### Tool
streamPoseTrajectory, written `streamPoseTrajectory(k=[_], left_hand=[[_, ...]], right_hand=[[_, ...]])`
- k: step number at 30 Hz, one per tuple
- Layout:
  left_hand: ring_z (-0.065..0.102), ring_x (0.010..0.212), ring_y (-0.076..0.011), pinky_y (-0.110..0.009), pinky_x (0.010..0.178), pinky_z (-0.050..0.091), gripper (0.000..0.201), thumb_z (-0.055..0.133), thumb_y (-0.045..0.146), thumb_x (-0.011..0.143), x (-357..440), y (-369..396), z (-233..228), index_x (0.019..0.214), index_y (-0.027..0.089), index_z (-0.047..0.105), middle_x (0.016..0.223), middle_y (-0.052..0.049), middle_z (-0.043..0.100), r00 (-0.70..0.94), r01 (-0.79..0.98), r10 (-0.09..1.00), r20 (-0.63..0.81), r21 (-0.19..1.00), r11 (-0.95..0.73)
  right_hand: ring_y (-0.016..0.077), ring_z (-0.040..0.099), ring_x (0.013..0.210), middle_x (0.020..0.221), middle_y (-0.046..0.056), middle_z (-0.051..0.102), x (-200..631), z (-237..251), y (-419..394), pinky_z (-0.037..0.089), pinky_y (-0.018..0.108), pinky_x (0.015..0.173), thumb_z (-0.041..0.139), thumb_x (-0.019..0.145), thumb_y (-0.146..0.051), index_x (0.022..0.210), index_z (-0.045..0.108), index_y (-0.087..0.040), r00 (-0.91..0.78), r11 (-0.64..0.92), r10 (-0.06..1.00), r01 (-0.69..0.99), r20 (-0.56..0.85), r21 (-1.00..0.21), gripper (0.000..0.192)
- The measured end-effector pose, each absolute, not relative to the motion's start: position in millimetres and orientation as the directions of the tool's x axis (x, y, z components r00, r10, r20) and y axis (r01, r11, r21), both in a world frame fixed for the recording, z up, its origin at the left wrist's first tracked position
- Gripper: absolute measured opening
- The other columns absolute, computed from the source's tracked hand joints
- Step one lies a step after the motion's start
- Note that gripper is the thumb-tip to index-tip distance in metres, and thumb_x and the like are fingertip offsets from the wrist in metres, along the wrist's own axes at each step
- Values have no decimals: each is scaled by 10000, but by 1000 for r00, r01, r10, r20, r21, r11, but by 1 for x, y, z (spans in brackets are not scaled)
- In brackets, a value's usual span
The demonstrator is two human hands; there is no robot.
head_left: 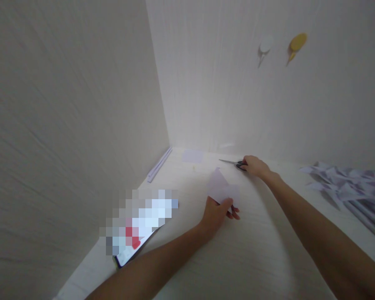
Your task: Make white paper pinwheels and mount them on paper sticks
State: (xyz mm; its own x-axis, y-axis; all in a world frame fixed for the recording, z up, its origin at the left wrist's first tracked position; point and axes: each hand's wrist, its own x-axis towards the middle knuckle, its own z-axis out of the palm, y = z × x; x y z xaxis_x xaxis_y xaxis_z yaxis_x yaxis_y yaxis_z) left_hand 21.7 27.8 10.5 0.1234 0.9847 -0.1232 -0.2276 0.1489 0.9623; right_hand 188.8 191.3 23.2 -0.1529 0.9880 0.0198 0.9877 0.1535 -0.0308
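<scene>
Your left hand [220, 210] pinches a pale lilac sheet of paper [220, 187] at its near edge, fingers curled shut on it, so that the sheet stands up off the worktop [256, 250] and leans away from you. Your right hand [254, 166] reaches further out, resting closed on the dark handles of a pair of scissors [234, 163]; the blades lie flat on the worktop and point to the left of that hand (whether your fingers are through the loops is too small to tell). The paper sits between your two hands, nearer the left one, and apart from the scissors.

Beyond your left hand lies a small pale rectangle of paper [193, 156], flat on the worktop near the back wall. To its left, along the side wall, lie long thin white strips [159, 164]. Just left of your left forearm lies a phone [134, 246], its screen blurred. Well to the right of your right arm is a heap of folded lilac paper pieces [350, 187]. High above your right hand, two hooks are stuck on the wall, one white [265, 46] and one yellow [297, 43].
</scene>
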Motion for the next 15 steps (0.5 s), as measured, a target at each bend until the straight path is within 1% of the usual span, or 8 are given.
streamPoseTrajectory(k=[8, 11, 15], left_hand=[[510, 366, -79, -180, 379, 370, 95, 453, 190, 649, 21, 29, 9, 621, 120, 510, 479, 10, 540, 116, -210, 985, -125, 967, 147], [510, 362, -81, -180, 372, 360, 93, 455, 186, 647, 21, 29, 9, 606, 119, 505, 478, 12, 537, 117, -219, 986, -120, 965, 144], [514, 364, -81, -180, 375, 362, 95, 454, 182, 647, 22, 29, 7, 605, 115, 507, 482, 8, 541, 124, -215, 986, -115, 966, 140]], right_hand=[[219, 548, 840, 925, 159, 561, 182, 20, 185, 381, 287, 636, 469, 765, -213, 881, 544, -117, -165, 165, 986, 985, 17, -43, 168], [216, 543, 851, 925, 155, 548, 180, 19, 182, 381, 290, 670, 482, 753, -176, 881, 538, -119, -165, 167, 986, 983, 38, -77, 151], [241, 538, 853, 940, 168, 527, 179, 19, 175, 383, 316, 681, 472, 739, -135, 873, 530, -118, -144, 156, 986, 977, 87, -145, 147]])
